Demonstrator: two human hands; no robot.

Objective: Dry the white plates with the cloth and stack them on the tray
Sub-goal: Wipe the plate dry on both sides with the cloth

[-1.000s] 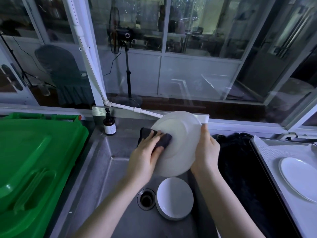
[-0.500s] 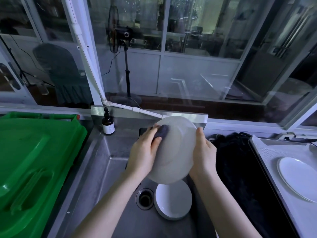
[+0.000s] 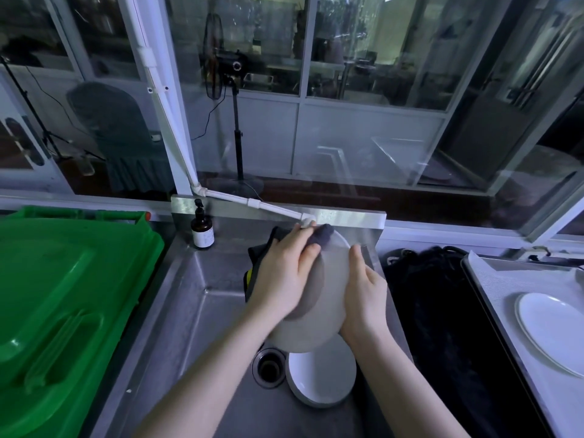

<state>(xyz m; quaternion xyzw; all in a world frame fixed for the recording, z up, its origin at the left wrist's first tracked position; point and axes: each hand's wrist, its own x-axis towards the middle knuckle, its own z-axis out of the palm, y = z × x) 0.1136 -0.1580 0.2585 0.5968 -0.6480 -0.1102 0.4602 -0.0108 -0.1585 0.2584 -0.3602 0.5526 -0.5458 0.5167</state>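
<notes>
Spare plate (image 3: 322, 380) lies just right of the drain (image 3: 268, 368). Above the drain, right hand (image 3: 363, 298) grips the held plate (image 3: 319, 311) by its edge. It has tipped more edge-on, face left, long axis pointing away. Left hand (image 3: 284, 279) pinches the cloth (image 3: 322, 235), slid from middle to far rim, so drying isn't finished; nothing goes to the tray (image 3: 512, 279) yet.

Round, glossy white plate (image 3: 325, 311), raised over the sink (image 3: 196, 311) and tilted steeply on edge. Bunched dark cloth (image 3: 324, 237), pressed against its upper rim, the rest hanging behind its left side. Directly below, second white plate (image 3: 320, 374), flat and face up in the basin. Far right, third white plate (image 3: 553, 333), flat on the paper-lined tray (image 3: 499, 298).
</notes>
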